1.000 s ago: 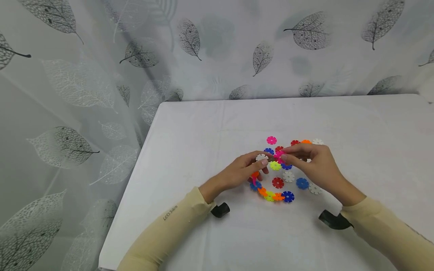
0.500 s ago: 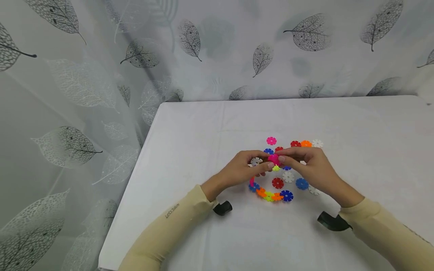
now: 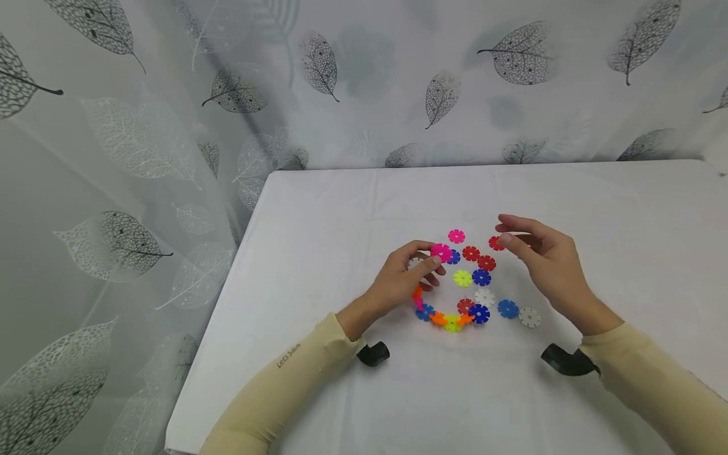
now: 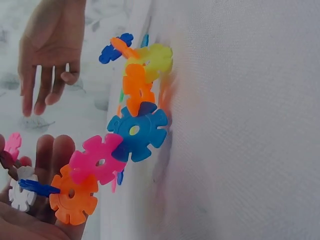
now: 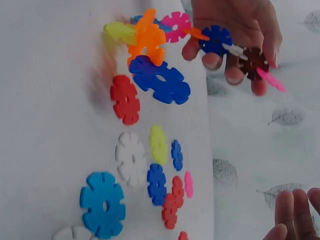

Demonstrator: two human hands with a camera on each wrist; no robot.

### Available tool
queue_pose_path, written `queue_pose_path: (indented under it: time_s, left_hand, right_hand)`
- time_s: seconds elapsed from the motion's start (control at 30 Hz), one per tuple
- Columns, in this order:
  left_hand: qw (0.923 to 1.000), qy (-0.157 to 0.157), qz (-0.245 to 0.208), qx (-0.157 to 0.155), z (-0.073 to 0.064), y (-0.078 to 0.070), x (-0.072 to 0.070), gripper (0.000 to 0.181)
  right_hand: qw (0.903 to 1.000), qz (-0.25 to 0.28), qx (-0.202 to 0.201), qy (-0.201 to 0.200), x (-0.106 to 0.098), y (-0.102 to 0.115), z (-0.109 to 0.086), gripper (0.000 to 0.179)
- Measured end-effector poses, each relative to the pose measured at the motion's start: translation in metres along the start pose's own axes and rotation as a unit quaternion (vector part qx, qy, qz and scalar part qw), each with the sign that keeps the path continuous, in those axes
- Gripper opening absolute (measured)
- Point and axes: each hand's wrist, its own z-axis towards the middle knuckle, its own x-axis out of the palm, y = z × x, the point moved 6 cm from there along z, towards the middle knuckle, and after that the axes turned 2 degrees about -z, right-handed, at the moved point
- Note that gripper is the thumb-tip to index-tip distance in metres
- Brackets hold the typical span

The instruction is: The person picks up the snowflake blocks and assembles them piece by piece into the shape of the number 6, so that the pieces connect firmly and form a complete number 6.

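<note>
A curved chain of interlocking flower discs hangs from my left hand [image 3: 400,278], whose thumb and fingers pinch it near its upper end. A pink disc [image 3: 441,253] is slotted on at that end, beside a brown disc [image 5: 254,63]. Below follow white, blue, orange [image 4: 73,194], pink, lighter blue [image 4: 137,131], orange and yellow discs, down to a dark blue disc [image 3: 479,314] at the free end. My right hand [image 3: 552,272] hovers to the right with loosely bent fingers and nothing in them, near a red disc [image 3: 496,243].
Loose discs lie on the white-covered table [image 3: 318,215]: a pink one [image 3: 456,236], red ones [image 3: 486,263], a yellow one [image 3: 462,278], blue ones [image 3: 508,308] and white ones [image 3: 529,317]. Behind the table hangs a leaf-patterned curtain [image 3: 375,82].
My right hand has let go of the pink disc, which now sits on the chain's end, and has moved right and away. My left hand has shifted slightly left with the chain.
</note>
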Motion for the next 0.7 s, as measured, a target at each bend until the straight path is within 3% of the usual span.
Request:
queue_pose_path:
  time_s: [0.17, 0.33, 0.5, 0.7]
  left_hand:
    - [0.9997, -0.014, -0.016, -0.009, 0.0, 0.003, -0.002, 0.031]
    - [0.9996, -0.013, -0.024, 0.0, 0.001, 0.004, -0.003, 0.03]
    - [0.999, -0.009, -0.025, 0.035, 0.001, 0.0, -0.003, 0.029]
    - [0.9975, -0.004, -0.023, 0.066, 0.002, 0.002, -0.003, 0.029]
  right_hand:
    - [0.9986, -0.003, 0.049, -0.019, -0.007, -0.019, 0.006, 0.047]
    - [0.9951, -0.019, 0.097, -0.003, -0.01, -0.037, 0.011, 0.051]
    - [0.9882, -0.077, 0.119, 0.058, -0.005, -0.054, 0.014, 0.05]
    - [0.9715, -0.158, 0.103, 0.143, 0.009, -0.064, 0.015, 0.042]
